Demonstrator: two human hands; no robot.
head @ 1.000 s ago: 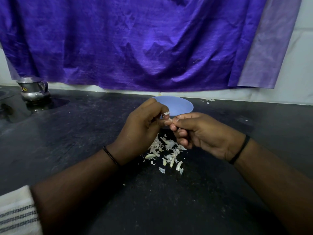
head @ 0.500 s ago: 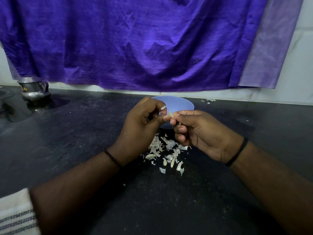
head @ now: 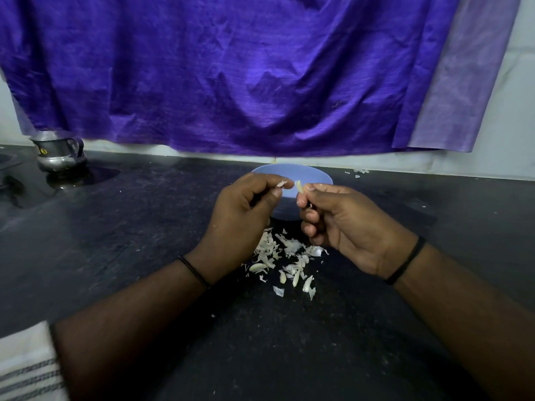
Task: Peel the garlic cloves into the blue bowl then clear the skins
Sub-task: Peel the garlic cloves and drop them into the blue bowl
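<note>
I see two bare forearms, no sleeves reaching the wrists. My left hand [head: 241, 215] has a thin band of small dark beads [head: 193, 271] round its wrist. My right hand [head: 351, 230] has a plain, smooth black band [head: 405, 264] round its wrist. At the lower left edge sits a white cloth with grey stripes [head: 27, 369], worn on me.

1. One view only: a wide-angle camera worn on the person's head.
2. It faces forward and down across the dark counter [head: 121, 256] toward the back wall, where a purple cloth [head: 231, 76] hangs.
3. It sits close: both forearms enter from the bottom edge, with the left hand [head: 243, 209] and right hand [head: 347, 224] near frame centre.
4. No second view; no overlap to report.
</note>
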